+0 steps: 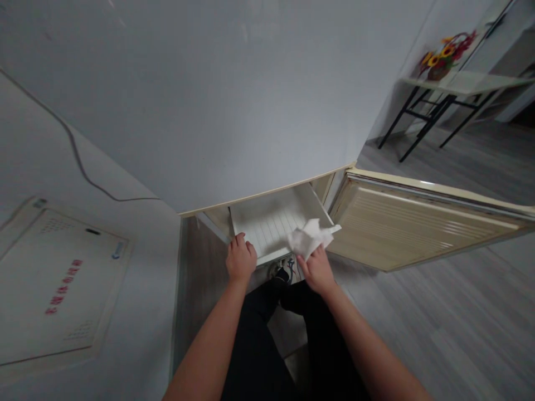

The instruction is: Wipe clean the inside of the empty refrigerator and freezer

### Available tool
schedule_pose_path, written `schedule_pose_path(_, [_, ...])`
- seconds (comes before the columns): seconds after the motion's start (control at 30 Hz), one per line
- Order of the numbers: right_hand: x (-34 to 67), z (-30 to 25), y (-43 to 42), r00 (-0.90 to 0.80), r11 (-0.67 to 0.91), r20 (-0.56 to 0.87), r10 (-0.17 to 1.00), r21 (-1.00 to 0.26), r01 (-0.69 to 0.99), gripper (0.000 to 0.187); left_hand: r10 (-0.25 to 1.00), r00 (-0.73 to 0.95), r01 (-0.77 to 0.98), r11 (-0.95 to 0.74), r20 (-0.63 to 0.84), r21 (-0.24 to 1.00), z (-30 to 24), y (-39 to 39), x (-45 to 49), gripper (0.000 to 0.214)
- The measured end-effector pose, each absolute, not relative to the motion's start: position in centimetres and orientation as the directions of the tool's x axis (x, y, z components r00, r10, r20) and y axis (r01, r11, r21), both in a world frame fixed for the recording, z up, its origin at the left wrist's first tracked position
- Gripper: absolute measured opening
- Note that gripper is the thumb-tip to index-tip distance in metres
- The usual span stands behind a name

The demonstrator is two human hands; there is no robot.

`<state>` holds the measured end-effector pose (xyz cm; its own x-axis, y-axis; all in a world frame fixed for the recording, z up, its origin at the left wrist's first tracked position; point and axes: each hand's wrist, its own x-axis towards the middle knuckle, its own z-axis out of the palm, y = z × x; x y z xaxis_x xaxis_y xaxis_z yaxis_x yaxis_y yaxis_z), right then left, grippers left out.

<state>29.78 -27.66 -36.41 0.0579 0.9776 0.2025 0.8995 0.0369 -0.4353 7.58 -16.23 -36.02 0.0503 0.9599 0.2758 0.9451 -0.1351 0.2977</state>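
I look down the front of a tall grey fridge (pixel 217 100) whose lower compartment is open. A white ribbed drawer (pixel 271 223) is pulled out from it. My left hand (pixel 240 259) is closed over the drawer's front edge at its left corner. My right hand (pixel 317 270) is closed on a crumpled white cloth (pixel 310 236), held at the drawer's front right corner. My legs in dark trousers and my shoes show below the drawer.
The cream lower door (pixel 418 223) swings open to the right. A white wall panel with red characters (pixel 58 284) is at the left, with a cable above. A table with a flower basket (pixel 445 55) stands at the far right on grey wood flooring.
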Motion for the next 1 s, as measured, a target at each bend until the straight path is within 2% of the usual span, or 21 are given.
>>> schedule_pose_path(0.13, [19.5,-39.0,-27.9,-0.094,0.196,0.236,0.967,-0.458,0.867,0.051,0.962,0.061,0.948,-0.139,0.267,0.286,-35.9,-16.3,7.5,0.035])
schedule_pose_path(0.23, [15.3,-40.0,-27.9,-0.084,0.182,0.217,0.973,-0.481,0.858,0.06,0.97,0.054,0.949,-0.124,0.238,0.29,-35.7,-16.3,7.3,0.035])
schedule_pose_path(0.43, [20.1,-40.3,-27.0,-0.169,0.26,0.256,0.952,-0.38,0.888,0.054,0.968,0.059,0.95,-0.129,0.246,0.283,-35.4,-16.5,7.6,0.04])
schedule_pose_path(0.53, [25.2,-40.1,-25.5,-0.104,0.186,0.259,0.96,-0.313,0.931,0.051,0.966,0.062,0.952,-0.132,0.251,0.275,-35.5,-16.5,7.7,0.042])
schedule_pose_path(0.73, [31.8,-39.9,-23.3,0.067,0.057,0.426,0.902,-0.272,0.961,0.041,0.965,0.055,0.939,-0.137,0.257,0.316,-35.7,-16.4,7.7,0.045])
schedule_pose_path(0.9, [29.1,-39.4,-23.3,0.19,-0.046,0.441,0.877,-0.317,0.947,0.038,0.95,0.113,0.904,-0.22,0.291,0.367,-36.2,-16.0,7.6,0.052])
schedule_pose_path(1.0, [25.0,-39.2,-23.5,0.102,0.033,0.418,0.903,-0.305,0.952,0.04,0.931,0.173,0.866,-0.299,0.322,0.4,-36.6,-15.7,7.3,0.05])
